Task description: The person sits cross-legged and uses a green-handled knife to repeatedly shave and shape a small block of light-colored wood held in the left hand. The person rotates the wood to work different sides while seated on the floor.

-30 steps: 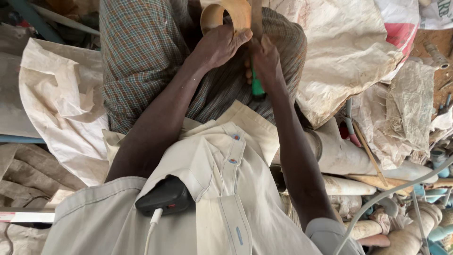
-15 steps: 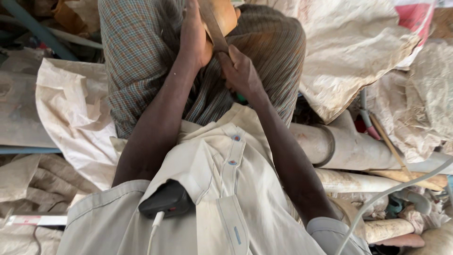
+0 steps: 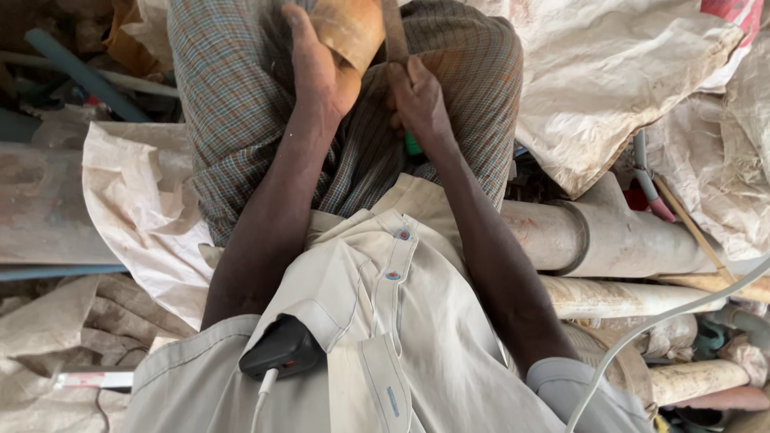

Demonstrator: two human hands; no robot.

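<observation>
My left hand (image 3: 319,68) grips a tan, rounded wooden piece (image 3: 346,28) at the top of the view, over my lap in checked cloth (image 3: 241,120). My right hand (image 3: 417,100) is closed around the green handle (image 3: 411,144) of a tool whose flat rusty blade (image 3: 395,32) stands up against the wooden piece. The top of the piece and the blade's end run out of the frame.
Pale dusty sacks (image 3: 609,88) lie to the right and left. Thick light pipes (image 3: 618,240) are stacked at the right. A black device (image 3: 282,350) with a white cable sits in my shirt pocket. A blue pipe (image 3: 76,72) lies at the upper left.
The view has shifted so that both hands sit higher in the frame. The wooden piece has turned in my left hand, and the blade now stands upright beside it.
</observation>
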